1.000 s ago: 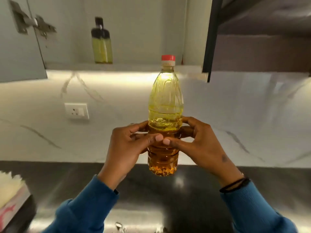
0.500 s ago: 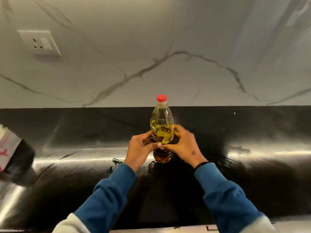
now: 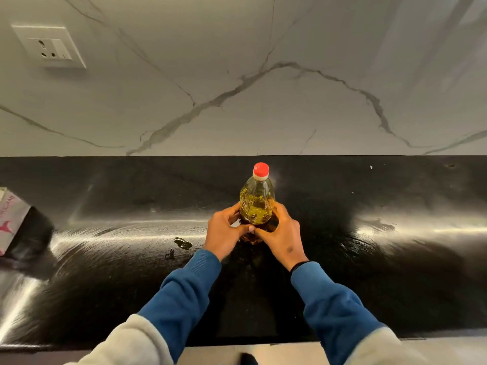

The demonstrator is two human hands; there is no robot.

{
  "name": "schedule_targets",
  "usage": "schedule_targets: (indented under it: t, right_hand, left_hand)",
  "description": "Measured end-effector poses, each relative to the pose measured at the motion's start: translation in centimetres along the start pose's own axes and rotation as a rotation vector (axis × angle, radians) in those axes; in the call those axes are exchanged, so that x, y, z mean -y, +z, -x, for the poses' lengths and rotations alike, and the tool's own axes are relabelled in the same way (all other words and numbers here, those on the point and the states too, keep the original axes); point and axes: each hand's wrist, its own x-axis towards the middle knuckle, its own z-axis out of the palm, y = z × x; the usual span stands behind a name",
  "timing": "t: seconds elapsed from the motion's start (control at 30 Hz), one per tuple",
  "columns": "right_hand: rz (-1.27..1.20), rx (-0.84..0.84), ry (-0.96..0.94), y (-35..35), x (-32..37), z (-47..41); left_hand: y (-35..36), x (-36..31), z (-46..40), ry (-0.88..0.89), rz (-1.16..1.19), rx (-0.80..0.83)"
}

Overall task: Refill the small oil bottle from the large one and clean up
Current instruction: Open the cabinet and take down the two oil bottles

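The large oil bottle (image 3: 257,204), clear plastic with a red cap and yellow oil inside, stands upright on the black counter (image 3: 369,259). My left hand (image 3: 224,230) grips its lower body from the left and my right hand (image 3: 283,233) grips it from the right, fingertips meeting in front. The cap is on. The small oil bottle is out of this view.
A white and pink box (image 3: 11,222) sits at the counter's left edge. Small dark smears (image 3: 181,243) lie on the counter left of my left hand. A marble wall with a socket (image 3: 51,47) rises behind. The counter's front edge (image 3: 237,346) is close to me.
The bottle came down from in front of the upper cabinet and now stands on the counter, both hands still round it. The view has tilted down; the cabinet and small bottle are gone from sight.
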Motion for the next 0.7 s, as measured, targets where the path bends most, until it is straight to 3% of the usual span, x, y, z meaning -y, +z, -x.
schedule_targets:
  t: [0.13, 0.27, 0.43, 0.7]
  right_hand:
    - [0.060, -0.146, 0.102, 0.9, -0.4, 1.5]
    - [0.083, -0.072, 0.155, 2.0, 0.6, 2.9]
    - [-0.027, -0.025, -0.044, 3.6, 6.3, 2.2]
    - [-0.263, -0.127, -0.486, 0.9, 23.1, -2.0]
  left_hand:
    - [-0.8, 0.3, 0.4, -0.068, -0.020, -0.035]
    - [-2.3, 0.0, 1.4, -0.066, 0.013, -0.103]
    - [-4.9, -3.8, 2.7, 0.010, 0.135, -0.225]
    - [-13.2, -18.3, 3.5, 0.395, 0.149, -0.430]
